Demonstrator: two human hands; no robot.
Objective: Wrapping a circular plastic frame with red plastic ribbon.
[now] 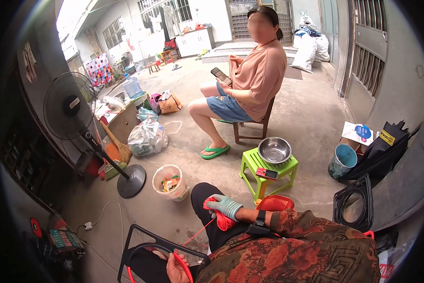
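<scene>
My right hand (223, 206) wears a pale grey-green glove and closes round a bundle of bright red cord (227, 221) above my dark-trousered thigh. From the bundle a single taut red strand (200, 234) runs down left towards a black frame (135, 229) across my lap. My bare left hand (176, 269), at the lower edge, grips a red curved strip (184, 267) beside this frame. Whether the strip is part of the frame cannot be made out. More red shows at the frame's lower left corner.
A green stool (250, 165) with a metal bowl (274, 150) and a red phone (267, 173) stands ahead right. A seated person (263, 85) holds a phone. A bucket (169, 175) and a standing fan (131, 181) are left. A black frame with coiled cable (352, 207) is right.
</scene>
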